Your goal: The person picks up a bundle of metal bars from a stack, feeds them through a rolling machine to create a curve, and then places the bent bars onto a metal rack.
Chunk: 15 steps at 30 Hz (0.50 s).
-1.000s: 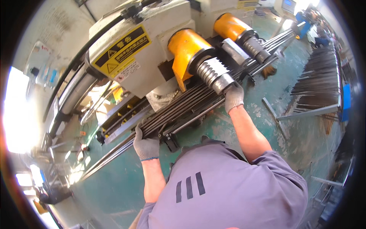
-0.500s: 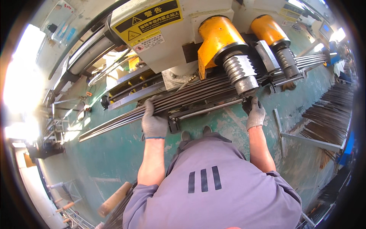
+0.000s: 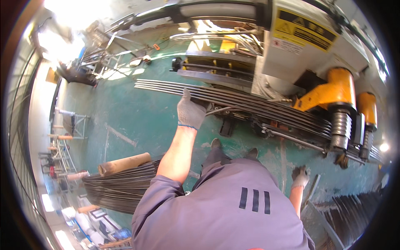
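Observation:
Several long thin metal rods (image 3: pixel 166 88) lie side by side across the machine, their left ends sticking out past it. My left hand (image 3: pixel 191 111), in a grey knit glove, is closed around the rods near those ends, its thumb on top and its fingers hidden below. My right hand (image 3: pixel 300 178), also gloved and dark with dirt at the fingers, is lowered near my right side, away from the machine. Its thumb stands apart from the fingers, and nothing shows in it. Over the rods' right part stand two orange machine heads (image 3: pixel 342 85) with ribbed metal spindles (image 3: pixel 341 127).
A white machine housing (image 3: pixel 287 62) with a yellow warning label stands at the far right. At my left lie a bundle of dark rods (image 3: pixel 118 189) and a brown cardboard tube (image 3: pixel 125 163). More rods (image 3: pixel 354 216) rest by a metal frame (image 3: pixel 321 221) at lower right.
The view has turned left, so the machine appears farther right. My right hand has left the spot under the spindle and dropped back toward my side. My left hand still grips the rods.

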Tool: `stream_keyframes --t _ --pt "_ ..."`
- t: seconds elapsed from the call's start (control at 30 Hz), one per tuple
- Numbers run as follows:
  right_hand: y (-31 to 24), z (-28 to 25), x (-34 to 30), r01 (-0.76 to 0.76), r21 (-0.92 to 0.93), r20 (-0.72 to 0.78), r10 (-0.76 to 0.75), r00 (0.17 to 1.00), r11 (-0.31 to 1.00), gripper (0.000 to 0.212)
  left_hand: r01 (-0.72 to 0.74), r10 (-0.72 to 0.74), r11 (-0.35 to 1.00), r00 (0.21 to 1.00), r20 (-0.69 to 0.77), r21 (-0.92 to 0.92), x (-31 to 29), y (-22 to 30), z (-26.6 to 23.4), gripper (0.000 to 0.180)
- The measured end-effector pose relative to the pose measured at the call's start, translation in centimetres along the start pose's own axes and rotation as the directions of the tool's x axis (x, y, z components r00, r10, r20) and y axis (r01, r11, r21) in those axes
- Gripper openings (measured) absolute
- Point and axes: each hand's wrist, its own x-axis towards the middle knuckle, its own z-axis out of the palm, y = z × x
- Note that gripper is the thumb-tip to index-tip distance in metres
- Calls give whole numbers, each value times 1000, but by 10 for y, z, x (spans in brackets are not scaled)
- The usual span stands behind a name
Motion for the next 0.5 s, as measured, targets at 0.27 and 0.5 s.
stream_keyframes --t 0.27,0.5 --pt "88 -1 -55 -274 -102 -164 255 953 956 30 -360 364 914 931 13 185 75 249 -99 53" --pt "179 -5 -108 -389 -66 -122 380 917 919 33 -267 270 896 962 42 355 88 297 -116 41"
